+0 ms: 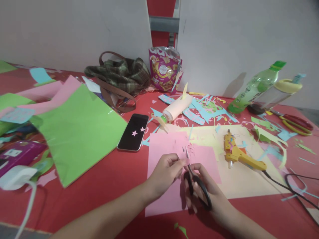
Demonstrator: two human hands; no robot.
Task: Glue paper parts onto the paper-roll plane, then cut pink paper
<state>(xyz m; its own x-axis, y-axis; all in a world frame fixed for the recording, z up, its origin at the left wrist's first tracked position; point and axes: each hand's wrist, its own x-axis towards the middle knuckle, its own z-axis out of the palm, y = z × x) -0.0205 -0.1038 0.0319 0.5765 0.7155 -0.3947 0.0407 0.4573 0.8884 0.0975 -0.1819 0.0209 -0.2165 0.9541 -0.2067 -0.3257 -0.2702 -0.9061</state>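
Pinching pink scrap [185, 161] in left hand [165, 174], gripping parted scissors [196, 181] in curled right hand [211, 186], toward worktop [129, 171] front edge

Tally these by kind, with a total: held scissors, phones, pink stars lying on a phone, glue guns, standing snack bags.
Held scissors: 1
Phone: 1
Pink stars on the phone: 2
Glue gun: 1
Standing snack bag: 1
Total: 6

Both bare forearms [117, 207] slant inward, the left hand [165, 173] pinching, the right hand [211, 186] curled just beside it.
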